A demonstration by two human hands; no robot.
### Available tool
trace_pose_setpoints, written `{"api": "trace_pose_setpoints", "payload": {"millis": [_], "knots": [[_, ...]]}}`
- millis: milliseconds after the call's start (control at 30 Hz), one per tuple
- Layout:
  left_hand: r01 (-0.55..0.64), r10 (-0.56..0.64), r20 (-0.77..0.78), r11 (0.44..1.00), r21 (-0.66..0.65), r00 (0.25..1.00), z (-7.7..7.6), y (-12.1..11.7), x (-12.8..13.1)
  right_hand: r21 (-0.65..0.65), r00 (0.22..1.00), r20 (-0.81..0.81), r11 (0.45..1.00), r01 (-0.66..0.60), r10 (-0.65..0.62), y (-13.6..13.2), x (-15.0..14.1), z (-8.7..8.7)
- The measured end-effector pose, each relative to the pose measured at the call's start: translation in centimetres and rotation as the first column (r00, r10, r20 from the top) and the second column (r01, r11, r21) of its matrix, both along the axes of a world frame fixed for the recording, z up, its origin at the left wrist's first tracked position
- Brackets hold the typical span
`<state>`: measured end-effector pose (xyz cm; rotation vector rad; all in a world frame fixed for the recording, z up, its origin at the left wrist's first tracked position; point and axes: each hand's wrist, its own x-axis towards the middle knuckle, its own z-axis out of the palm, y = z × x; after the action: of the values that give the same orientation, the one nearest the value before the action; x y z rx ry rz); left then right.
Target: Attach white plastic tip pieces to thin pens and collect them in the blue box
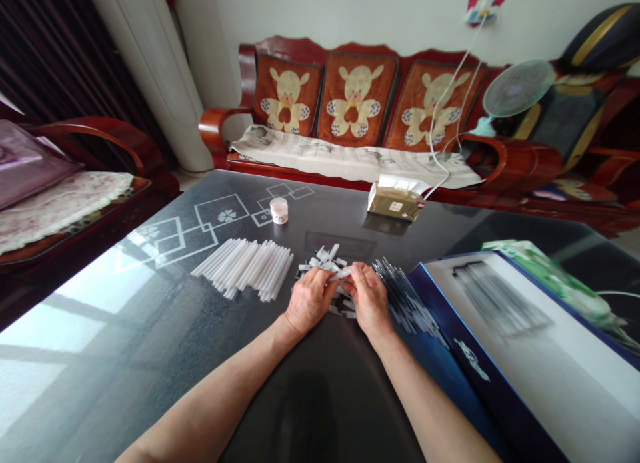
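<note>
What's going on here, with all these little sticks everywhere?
A person's left hand and right hand are holding a small white piece between them, above a loose pile of small pale and dark parts on the table. White tubes lie to the left; thin dark rods lie to the right, beside an open blue-sided box with similar rods inside.

We cannot see the whole white piece (pixel 341 274) at mid-frame: the left hand (pixel 311 297) and the right hand (pixel 369 296) cover its ends. Both hands also hide part of the heap of small pieces (pixel 326 255) around them. At lower right, the frame's edge cuts off the blue box (pixel 437 303), and the rods (pixel 500 299) inside it look blurred. We find the print on the jar (pixel 279 211), left of centre, too small to read.
</note>
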<state>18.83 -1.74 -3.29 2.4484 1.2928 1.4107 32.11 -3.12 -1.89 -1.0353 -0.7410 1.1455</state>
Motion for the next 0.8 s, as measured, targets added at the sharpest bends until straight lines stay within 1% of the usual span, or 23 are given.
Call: {"api": "trace_pose_setpoints", "payload": {"millis": [200,367,467,567,700,800], "knots": [[-0.12,0.128,-0.084,0.989,0.087,0.988,0.4,0.0,-0.1,-0.035,0.999,0.023,0.998,0.046,-0.045,-0.2,-0.4,0.4],[-0.15,0.177,-0.133,0.969,0.195,0.975,0.5,0.2,-0.3,-0.06,0.996,-0.012,0.995,0.085,-0.086,-0.5,-1.0,0.3],[-0.108,0.14,-0.16,0.975,0.193,0.977,0.6,0.2,-0.4,-0.069,0.993,-0.015,0.99,0.12,-0.121,-0.6,-1.1,0.2],[-0.052,0.073,-0.156,0.99,0.133,0.985,0.5,0.2,-0.4,-0.048,0.992,-0.007,0.99,0.129,-0.13,-0.5,-0.9,-0.1],[0.027,-0.023,-0.1,0.999,0.039,0.995,0.2,0.2,-0.1,0.008,0.994,0.014,0.994,0.113,-0.113,-0.1,-0.2,-0.4],[0.098,-0.099,-0.036,0.994,-0.042,0.994,0.3,0.3,0.0,0.051,0.995,0.049,0.995,0.09,-0.092,0.1,0.2,-0.5]]}}
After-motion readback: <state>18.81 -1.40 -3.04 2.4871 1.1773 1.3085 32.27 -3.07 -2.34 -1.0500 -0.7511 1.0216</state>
